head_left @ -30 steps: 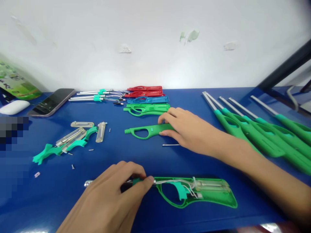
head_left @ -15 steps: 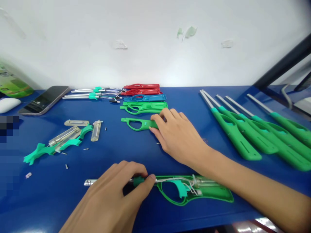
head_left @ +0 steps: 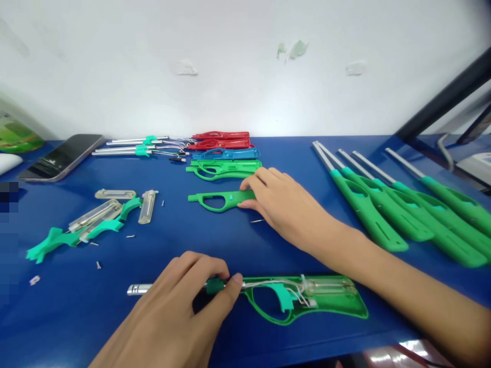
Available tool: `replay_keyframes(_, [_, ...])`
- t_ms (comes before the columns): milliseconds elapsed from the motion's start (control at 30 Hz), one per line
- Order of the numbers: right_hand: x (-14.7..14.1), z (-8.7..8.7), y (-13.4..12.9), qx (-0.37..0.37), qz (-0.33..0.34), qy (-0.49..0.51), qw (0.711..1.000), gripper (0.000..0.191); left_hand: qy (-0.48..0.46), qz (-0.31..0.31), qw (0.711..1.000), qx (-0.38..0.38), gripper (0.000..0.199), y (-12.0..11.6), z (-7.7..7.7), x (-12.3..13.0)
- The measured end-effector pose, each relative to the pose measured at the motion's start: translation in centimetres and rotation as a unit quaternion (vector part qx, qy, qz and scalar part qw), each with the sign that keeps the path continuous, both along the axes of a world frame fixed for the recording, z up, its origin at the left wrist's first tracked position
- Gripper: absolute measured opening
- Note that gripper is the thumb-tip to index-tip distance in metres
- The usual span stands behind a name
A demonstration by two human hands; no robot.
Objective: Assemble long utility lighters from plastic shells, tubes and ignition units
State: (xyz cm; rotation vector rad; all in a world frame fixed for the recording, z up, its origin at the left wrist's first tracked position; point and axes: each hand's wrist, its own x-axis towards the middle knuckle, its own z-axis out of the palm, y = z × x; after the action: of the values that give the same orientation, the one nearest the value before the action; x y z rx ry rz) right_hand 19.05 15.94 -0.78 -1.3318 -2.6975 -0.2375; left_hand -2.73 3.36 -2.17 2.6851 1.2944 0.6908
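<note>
While the left hand [head_left: 184, 301] stays low over the counter's near edge, palm down with knuckles bent, its thumb and forefinger pinch the metal rod [head_left: 140, 290] at the neck of a green casing [head_left: 339, 305]. That casing lies hollow side up along the near edge, with a clear tank [head_left: 330, 286], white wires [head_left: 268, 281] and a teal trigger [head_left: 284, 297] inside it.

The right arm slants in across the counter [head_left: 230, 240], elbow out toward the near edge, wrist nearly straight. The right hand [head_left: 278, 199], palm down too, grips the handle end of a green cover [head_left: 240, 198] in mid-counter, thumb on the near side and fingers curled over the far side. A thin metal shaft [head_left: 258, 221] pokes out just beside the thumb.

Beyond, toward the far edge, I see a green shell [head_left: 247, 168], a blue shell [head_left: 245, 153] and red shells [head_left: 233, 144] in a row, with wired rods [head_left: 118, 152] to their left. Long green lighters [head_left: 370, 212] fan out on the right; loose clear tanks [head_left: 147, 208], teal pieces [head_left: 105, 229] and screws [head_left: 98, 265] lie left, nearer than the phone [head_left: 61, 158].
</note>
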Motion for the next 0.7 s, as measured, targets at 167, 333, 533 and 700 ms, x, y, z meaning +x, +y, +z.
replay_keyframes(167, [0.34,0.89,0.03,0.001,0.042,-0.068,0.997,0.028,-0.003,0.01,1.0,0.004,0.047,-0.09,-0.27,-0.26])
replay_keyframes(333, [0.32,0.91,-0.17,0.024,0.06,-0.102,0.993,0.024,-0.006,-0.003,1.0,-0.007,0.049,0.04,0.33,-0.48])
replay_keyframes(533, [0.71,1.11,0.06,0.035,0.065,-0.092,0.993,0.02,-0.065,0.026,0.998,0.008,0.042,-0.22,0.23,-0.15])
replay_keyframes(700, [1.11,1.2,0.33,0.028,0.075,-0.073,0.994,0.02,-0.053,0.032,0.998,0.018,0.044,-0.22,0.12,-0.1])
